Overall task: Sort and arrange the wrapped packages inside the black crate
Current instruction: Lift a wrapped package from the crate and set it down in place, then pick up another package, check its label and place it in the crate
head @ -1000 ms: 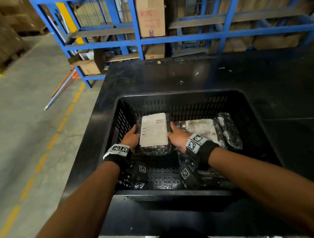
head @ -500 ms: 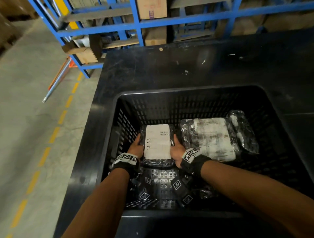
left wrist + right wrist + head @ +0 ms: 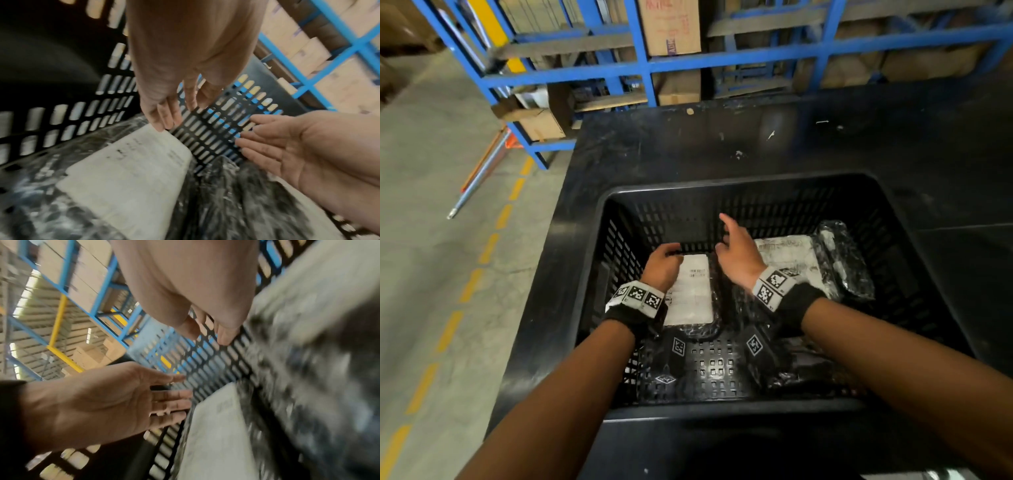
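from the head view, my left hand [image 3: 661,265] hovers loose over the small labelled package [image 3: 693,291] at mid-frame in the black crate [image 3: 739,186]; my right hand [image 3: 738,258] is spread, gripping nothing, beside the larger package [image 3: 791,257] to its right. left wrist view: my fingers [image 3: 162,115] hang just above the label, holding nothing. right wrist view: blurred, palms open. next i should square the packages side by side, pressing them flat.

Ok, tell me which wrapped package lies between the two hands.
The smaller package with the white label, at the crate's left; the larger package lies right of the right hand.
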